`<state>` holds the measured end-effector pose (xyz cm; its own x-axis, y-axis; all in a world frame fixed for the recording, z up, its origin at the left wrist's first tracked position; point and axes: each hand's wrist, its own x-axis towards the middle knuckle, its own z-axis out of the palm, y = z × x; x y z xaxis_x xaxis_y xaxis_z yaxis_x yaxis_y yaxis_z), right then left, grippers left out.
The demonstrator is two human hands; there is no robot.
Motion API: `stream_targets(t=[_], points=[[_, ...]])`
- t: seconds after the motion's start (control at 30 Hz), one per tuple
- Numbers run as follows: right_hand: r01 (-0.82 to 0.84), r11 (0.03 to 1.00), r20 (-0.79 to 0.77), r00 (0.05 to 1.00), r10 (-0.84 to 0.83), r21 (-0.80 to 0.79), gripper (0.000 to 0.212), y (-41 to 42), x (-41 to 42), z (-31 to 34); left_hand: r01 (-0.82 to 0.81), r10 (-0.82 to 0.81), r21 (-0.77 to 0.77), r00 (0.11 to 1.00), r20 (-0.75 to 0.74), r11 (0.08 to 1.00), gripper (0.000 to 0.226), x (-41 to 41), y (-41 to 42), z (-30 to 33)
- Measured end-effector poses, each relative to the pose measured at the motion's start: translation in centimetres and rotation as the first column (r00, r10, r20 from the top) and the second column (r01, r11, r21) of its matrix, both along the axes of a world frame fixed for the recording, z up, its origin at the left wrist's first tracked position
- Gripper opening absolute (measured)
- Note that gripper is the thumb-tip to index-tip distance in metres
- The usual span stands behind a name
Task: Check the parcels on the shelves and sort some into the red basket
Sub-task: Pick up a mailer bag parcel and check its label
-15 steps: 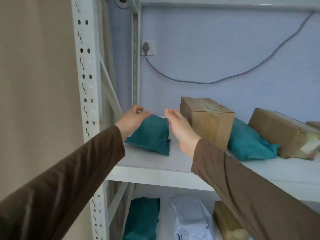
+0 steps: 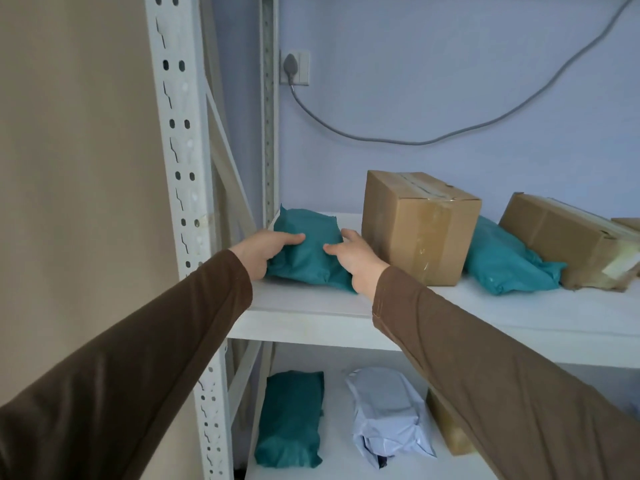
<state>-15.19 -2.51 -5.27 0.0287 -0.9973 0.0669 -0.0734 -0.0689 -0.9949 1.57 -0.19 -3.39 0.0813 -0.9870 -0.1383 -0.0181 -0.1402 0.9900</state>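
Hands bracket the teal parcel at the left end of the upper shelf. Left hand clamps its left edge, thumb pressed on top, the other fingers hidden beneath; right hand closes on its right side, thumb on the face, fingertips beside the taped cardboard box. A good lift would likely squeeze evenly and draw it straight out, clear of that box. No label or writing is readable. The red basket is out of view.
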Motion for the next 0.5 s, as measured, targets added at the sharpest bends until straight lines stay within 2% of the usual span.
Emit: stream_targets(t=[0.07, 0.17, 0.33, 0.5], points=[[-0.006, 0.998, 0.003, 1.0, 0.006, -0.068, 0.063, 1.1, -0.4, -0.5, 0.028, -0.028, -0.002, 0.998, -0.054, 1.0, 0.036, -0.2, 1.7, 0.1], [-0.031, 0.978, 0.006, 0.999, 0.033, -0.204, 0.064, 4.2, -1.2, -0.9, 0.068, -0.07, -0.018, 0.98, -0.185, 0.998, 0.022, -0.6, 4.9, 0.3], [-0.054, 0.912, -0.024, 0.999, 0.049, -0.407, 0.06, 12.0, -3.8, -2.0, 0.098, -0.115, -0.1, 0.976, -0.184, 0.99, 0.041, -1.3, 12.1, 0.2], [-0.104, 0.863, -0.152, 0.988, 0.032, -0.495, 0.057, 20.9, -7.0, -5.4, 0.188, -0.231, -0.205, 0.95, -0.208, 0.96, 0.036, -4.0, 22.1, -2.2]])
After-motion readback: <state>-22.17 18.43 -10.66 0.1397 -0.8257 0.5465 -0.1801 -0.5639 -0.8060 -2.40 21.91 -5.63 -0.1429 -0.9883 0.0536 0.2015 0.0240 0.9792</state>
